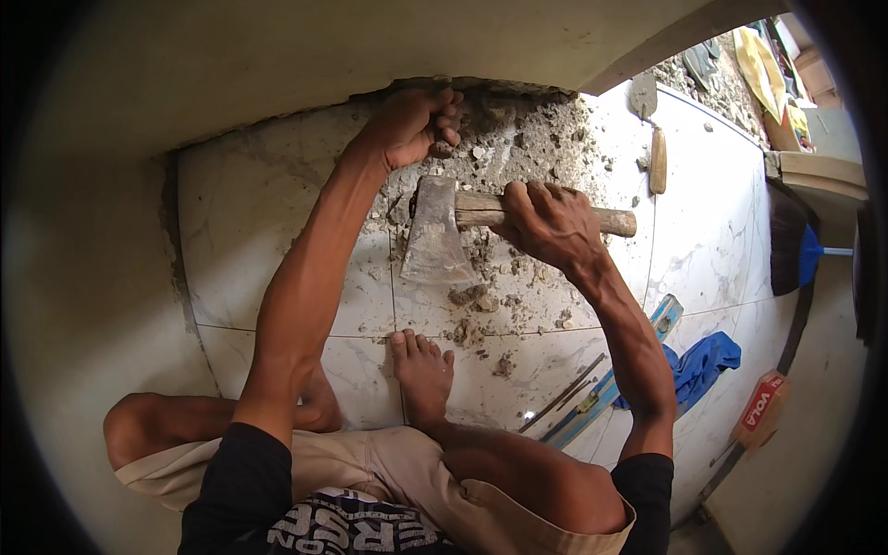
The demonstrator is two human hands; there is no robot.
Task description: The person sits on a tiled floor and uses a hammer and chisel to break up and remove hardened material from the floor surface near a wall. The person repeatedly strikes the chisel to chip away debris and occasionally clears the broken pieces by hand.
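Observation:
My right hand (555,222) grips the wooden handle (479,208) of an axe. Its worn grey steel head (437,232) hangs over the rubble-strewn floor, blade edge towards me and blunt back towards the wall. Close to the base of the wall, my left hand (416,128) is closed around a short, chisel-like tool (442,149). The tool's rounded end shows below the fist; its far end is in shadow at a ragged gap (513,87) along the wall's foot. Broken mortar and stone chips (548,152) cover the tiles beneath both hands.
A pointing trowel (658,159) lies at the right of the debris. Nearer me on that side are a blue spirit level (590,409), thin rods (565,392) and a blue cloth (711,361). A broom (794,250) and a red box (760,409) are by the right wall.

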